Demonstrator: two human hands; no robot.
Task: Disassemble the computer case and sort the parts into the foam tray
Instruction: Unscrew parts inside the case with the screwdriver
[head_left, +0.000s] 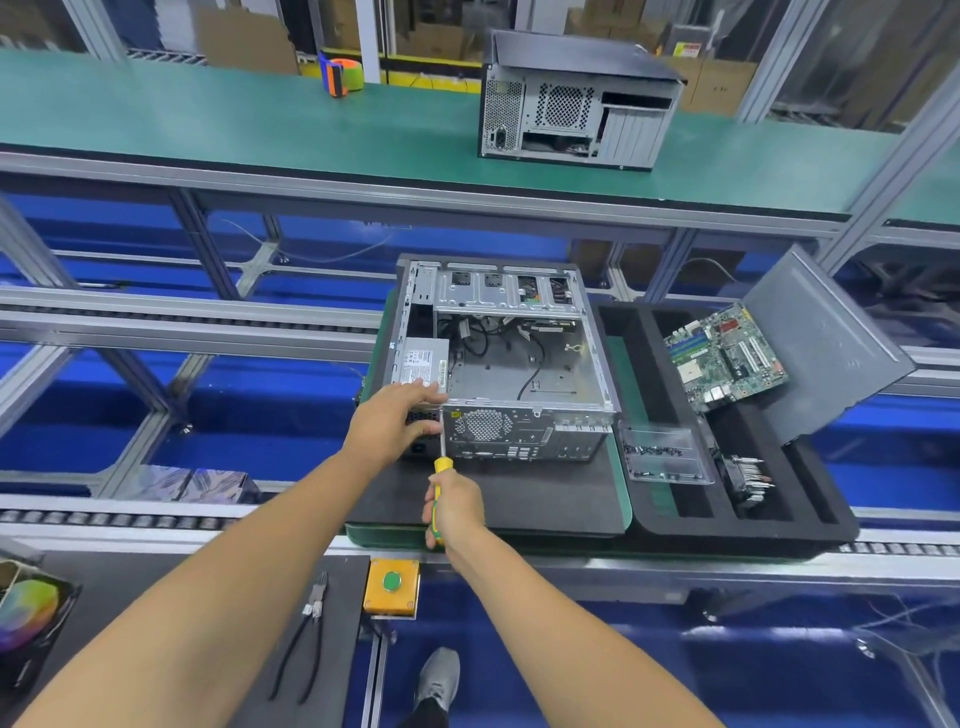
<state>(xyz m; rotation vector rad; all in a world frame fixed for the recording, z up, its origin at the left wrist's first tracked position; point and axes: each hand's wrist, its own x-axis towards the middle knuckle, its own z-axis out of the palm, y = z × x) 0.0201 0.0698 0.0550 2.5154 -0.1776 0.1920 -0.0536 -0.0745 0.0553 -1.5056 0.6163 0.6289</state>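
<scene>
An open grey computer case (519, 364) lies on a black mat, its inside bare except for loose cables. The power supply (421, 364) sits in its near left corner. My left hand (400, 421) grips that corner, thumb over the top and fingers on the rear panel. My right hand (454, 506) holds a yellow-green screwdriver (441, 467) whose shaft points up at the rear panel beside my left fingers. To the right, the black foam tray (810, 514) holds a green motherboard (724, 356), a cooler with fan (745, 475) and a clear screw box (665, 454).
A grey side panel (826, 343) leans on the tray's far right. Another case (576, 101) stands on the green upper shelf with a tape dispenser (340, 75). Near me lie pliers (304, 644), a yellow button box (392, 584) and a coloured fan box (28, 618).
</scene>
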